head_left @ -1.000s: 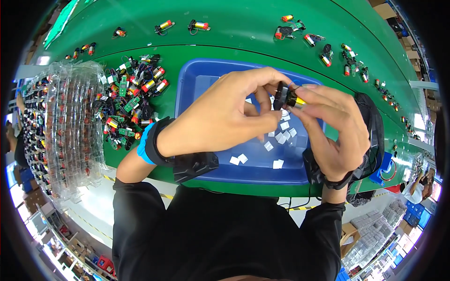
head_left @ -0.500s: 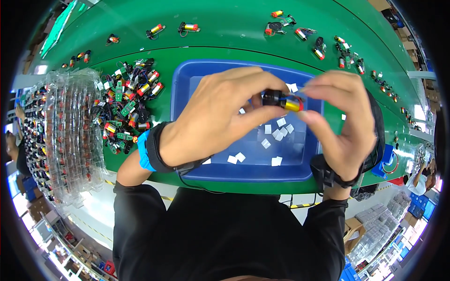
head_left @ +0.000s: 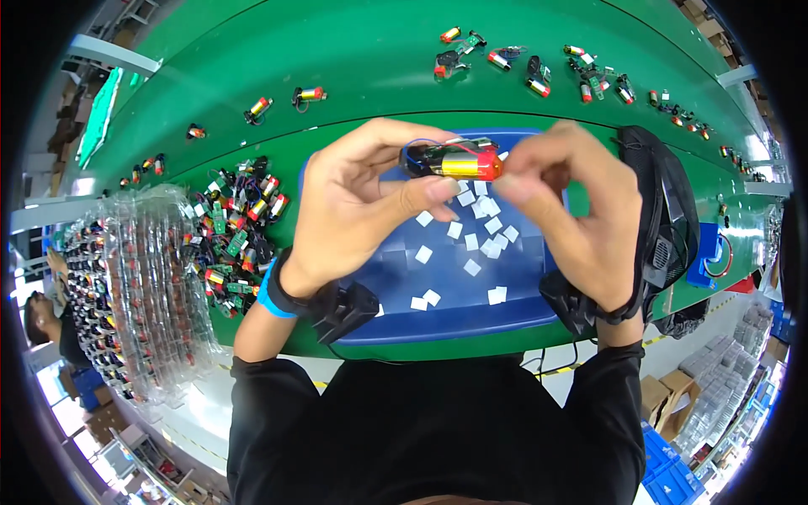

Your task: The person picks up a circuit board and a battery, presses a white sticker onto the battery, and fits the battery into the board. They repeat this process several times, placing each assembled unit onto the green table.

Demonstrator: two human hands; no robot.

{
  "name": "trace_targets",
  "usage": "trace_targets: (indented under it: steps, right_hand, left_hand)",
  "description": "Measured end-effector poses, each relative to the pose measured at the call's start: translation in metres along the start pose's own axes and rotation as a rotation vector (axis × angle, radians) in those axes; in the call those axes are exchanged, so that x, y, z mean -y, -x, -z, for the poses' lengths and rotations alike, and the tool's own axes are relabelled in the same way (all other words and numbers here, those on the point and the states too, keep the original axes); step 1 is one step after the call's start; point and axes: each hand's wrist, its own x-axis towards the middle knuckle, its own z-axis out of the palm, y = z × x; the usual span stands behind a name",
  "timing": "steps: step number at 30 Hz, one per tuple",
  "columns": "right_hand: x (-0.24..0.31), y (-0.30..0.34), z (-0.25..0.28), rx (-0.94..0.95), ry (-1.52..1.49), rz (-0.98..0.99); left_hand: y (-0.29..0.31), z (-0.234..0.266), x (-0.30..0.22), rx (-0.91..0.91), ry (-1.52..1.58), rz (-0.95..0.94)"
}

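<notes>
Left hand (head_left: 362, 206) raised above the blue tray (head_left: 396, 286), fingers curled around the dark end of a small cylindrical battery cell (head_left: 459, 162), thumb pressed beneath it. Right hand (head_left: 581, 210) pinching the cell's red end from the right, fingertips closed on it. Cell held level between both hands, yellow along the body, with thin red and blue wires looping over its top, hovering over the far part of the tray. Black straps around both wrists, a blue band next to the left one.

Inside the tray, scattered small white squares (head_left: 471, 244), most beneath the hands, a few toward the near rim. To the left of the tray, on the green table (head_left: 353, 50), a heap of similar cells with green circuit boards (head_left: 231, 231). Farther left, stacked clear plastic trays (head_left: 143, 286) loaded with more cells. Along the far side of the table, loose cells (head_left: 311, 94) lying singly and in small clusters. Right of the tray, a black mesh bag (head_left: 673, 210) just beside the right wrist.
</notes>
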Motion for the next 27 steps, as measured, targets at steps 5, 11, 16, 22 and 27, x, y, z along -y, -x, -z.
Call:
trace_targets:
  steps: [5,11,16,22,27]
  right_hand:
    - [-0.005,0.005,-0.008,0.068,-0.005,0.109]
    - [-0.01,0.003,-0.01,0.01,0.004,0.193]
    - [-0.014,0.002,-0.015,0.023,-0.041,0.142]
    - [-0.017,0.004,-0.021,0.025,-0.179,0.171]
    - [-0.009,0.004,-0.021,0.054,-0.336,-0.048]
  left_hand:
    - [0.003,-0.002,0.006,-0.035,0.024,-0.233]
    - [0.001,0.002,0.008,-0.013,-0.163,-0.342]
    - [0.005,0.001,0.002,-0.057,-0.21,-0.218]
    - [0.003,0.002,-0.005,-0.063,-0.161,-0.101]
    - [0.001,0.003,-0.007,-0.064,-0.626,-0.43]
